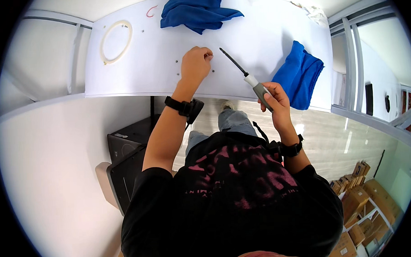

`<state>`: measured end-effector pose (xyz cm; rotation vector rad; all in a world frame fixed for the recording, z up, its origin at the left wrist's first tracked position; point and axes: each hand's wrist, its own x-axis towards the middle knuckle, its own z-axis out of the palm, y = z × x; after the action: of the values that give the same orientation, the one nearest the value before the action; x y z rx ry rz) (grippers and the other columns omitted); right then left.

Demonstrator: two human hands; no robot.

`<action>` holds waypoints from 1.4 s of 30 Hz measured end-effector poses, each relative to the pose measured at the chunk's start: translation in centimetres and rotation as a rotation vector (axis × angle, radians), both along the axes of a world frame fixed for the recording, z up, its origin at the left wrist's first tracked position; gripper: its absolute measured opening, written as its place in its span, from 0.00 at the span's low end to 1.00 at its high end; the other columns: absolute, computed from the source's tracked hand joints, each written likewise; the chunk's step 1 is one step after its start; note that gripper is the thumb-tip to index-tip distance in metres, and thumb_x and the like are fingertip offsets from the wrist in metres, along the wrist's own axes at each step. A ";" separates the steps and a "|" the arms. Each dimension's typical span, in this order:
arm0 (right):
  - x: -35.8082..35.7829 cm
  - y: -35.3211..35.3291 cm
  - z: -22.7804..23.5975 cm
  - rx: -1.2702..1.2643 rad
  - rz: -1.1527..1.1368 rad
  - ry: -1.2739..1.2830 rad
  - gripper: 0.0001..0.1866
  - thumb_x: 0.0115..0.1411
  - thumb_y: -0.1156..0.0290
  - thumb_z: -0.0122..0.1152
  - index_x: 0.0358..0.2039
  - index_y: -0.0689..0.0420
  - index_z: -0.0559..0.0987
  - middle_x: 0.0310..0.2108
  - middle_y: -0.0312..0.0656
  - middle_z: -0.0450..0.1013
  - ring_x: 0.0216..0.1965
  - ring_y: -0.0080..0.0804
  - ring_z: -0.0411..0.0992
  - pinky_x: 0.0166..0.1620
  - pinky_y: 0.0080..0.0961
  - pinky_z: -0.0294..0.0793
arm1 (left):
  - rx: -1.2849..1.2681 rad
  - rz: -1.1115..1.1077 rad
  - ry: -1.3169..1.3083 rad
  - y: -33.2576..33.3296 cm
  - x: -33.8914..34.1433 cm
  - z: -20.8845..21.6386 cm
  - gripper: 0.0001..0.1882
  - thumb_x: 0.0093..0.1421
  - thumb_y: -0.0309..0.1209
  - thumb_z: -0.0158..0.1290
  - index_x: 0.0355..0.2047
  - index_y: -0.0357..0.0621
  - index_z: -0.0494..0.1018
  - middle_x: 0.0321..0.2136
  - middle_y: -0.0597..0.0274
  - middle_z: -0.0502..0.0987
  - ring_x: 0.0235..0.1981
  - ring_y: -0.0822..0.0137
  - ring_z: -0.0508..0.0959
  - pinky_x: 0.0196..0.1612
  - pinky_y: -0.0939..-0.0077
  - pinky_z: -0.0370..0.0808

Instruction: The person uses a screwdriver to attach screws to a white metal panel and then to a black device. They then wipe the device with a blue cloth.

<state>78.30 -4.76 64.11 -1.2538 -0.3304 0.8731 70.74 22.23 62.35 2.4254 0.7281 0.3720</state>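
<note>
The right hand (276, 98) has its fingers closed around the handle of a screwdriver (254, 83), grey and white, with a dark shaft. The tool lies tilted in this grasp, at the near edge of the table (274, 31); its tip points away and to the left, just beside the left hand (197, 63). That hand is curled, fingertips drawn together; whether they pinch anything cannot be determined.

Left of the grip, near the left hand, are three small dark pieces (213, 71), too small to identify. Just right of the grip is a folded blue cloth (303, 73). Beyond the grip and to the left lies a crumpled blue cloth (194, 12), with a thin red hooked piece (151, 12) beside it. Farthest left of the grip, well apart, is a cream ring (102, 43). Beyond it to the right is crumpled white material (317, 15).
</note>
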 end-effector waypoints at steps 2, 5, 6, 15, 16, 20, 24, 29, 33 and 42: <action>0.1 0.7 0.4 -0.026 0.005 -0.039 0.13 0.62 0.72 0.51 0.47 0.60 0.71 0.29 0.38 0.72 0.25 0.19 0.66 0.28 0.16 0.65 | -0.115 0.025 -0.012 -0.1 -0.4 1.2 0.05 0.52 0.24 0.55 0.31 0.39 0.77 0.29 0.55 0.78 0.30 0.59 0.77 0.36 0.69 0.73; -0.1 1.8 1.1 -0.027 0.068 -0.056 0.13 0.61 0.73 0.52 0.46 0.60 0.71 0.32 0.38 0.73 0.27 0.19 0.67 0.28 0.16 0.66 | -0.638 0.151 -0.173 0.7 -2.1 2.6 0.05 0.57 0.25 0.53 0.34 0.39 0.75 0.31 0.55 0.79 0.32 0.63 0.78 0.38 0.71 0.75; -0.3 2.2 1.4 -0.013 0.087 -0.068 0.13 0.61 0.73 0.52 0.46 0.60 0.71 0.32 0.38 0.73 0.27 0.19 0.68 0.28 0.16 0.66 | -0.867 0.206 -0.260 1.0 -2.8 3.0 0.06 0.59 0.26 0.52 0.35 0.39 0.75 0.32 0.54 0.79 0.33 0.64 0.79 0.39 0.72 0.76; -3.7 4.8 3.4 -0.022 0.303 -0.097 0.13 0.59 0.75 0.55 0.45 0.59 0.73 0.31 0.36 0.73 0.23 0.16 0.64 0.26 0.13 0.63 | -1.580 0.302 -0.868 0.1 -12.1 5.7 0.04 0.62 0.27 0.47 0.35 0.41 0.70 0.37 0.46 0.78 0.37 0.59 0.79 0.45 0.67 0.78; -3.9 4.9 3.5 -0.018 0.322 -0.094 0.13 0.59 0.75 0.55 0.45 0.60 0.73 0.31 0.36 0.73 0.24 0.16 0.64 0.26 0.13 0.63 | -1.601 0.291 -0.896 0.0 -13.0 5.5 0.05 0.62 0.27 0.47 0.36 0.41 0.70 0.37 0.47 0.78 0.38 0.58 0.79 0.46 0.66 0.77; -5.8 6.1 4.2 -0.010 0.400 -0.068 0.14 0.58 0.75 0.55 0.46 0.60 0.73 0.33 0.37 0.73 0.26 0.16 0.66 0.26 0.13 0.63 | -1.628 0.266 -0.986 0.1 -16.9 5.6 0.06 0.63 0.26 0.45 0.38 0.40 0.70 0.39 0.47 0.77 0.41 0.55 0.78 0.47 0.63 0.77; -6.4 5.9 4.9 -0.027 0.490 -0.080 0.14 0.58 0.75 0.54 0.46 0.60 0.73 0.32 0.36 0.73 0.25 0.15 0.64 0.26 0.12 0.62 | -1.528 0.280 -1.060 -2.0 -19.6 6.1 0.07 0.64 0.24 0.43 0.38 0.39 0.71 0.39 0.46 0.77 0.39 0.56 0.79 0.46 0.64 0.78; -11.3 4.7 6.0 0.027 0.609 -0.317 0.15 0.55 0.79 0.56 0.44 0.61 0.74 0.32 0.34 0.73 0.30 0.18 0.69 0.33 0.17 0.69 | -1.342 0.386 -1.053 -5.7 -27.0 7.3 0.07 0.64 0.24 0.43 0.37 0.39 0.71 0.38 0.44 0.77 0.34 0.58 0.81 0.42 0.67 0.80; -22.7 5.3 8.8 0.016 0.630 -0.699 0.16 0.49 0.81 0.60 0.41 0.62 0.75 0.31 0.40 0.74 0.31 0.29 0.73 0.37 0.22 0.72 | -1.309 0.471 -1.099 -6.9 -38.3 7.3 0.06 0.65 0.25 0.43 0.37 0.39 0.70 0.38 0.44 0.78 0.33 0.59 0.81 0.40 0.68 0.81; -25.3 4.6 3.9 0.015 0.689 -0.413 0.16 0.50 0.81 0.59 0.42 0.62 0.73 0.29 0.37 0.73 0.29 0.23 0.70 0.33 0.19 0.70 | -1.273 0.590 -1.151 -10.3 -41.0 4.1 0.08 0.67 0.31 0.44 0.37 0.40 0.70 0.38 0.48 0.78 0.35 0.61 0.81 0.42 0.67 0.79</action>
<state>53.05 -0.20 67.98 -1.3177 -1.1436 1.1764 29.78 11.97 66.41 0.5639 0.7217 0.9997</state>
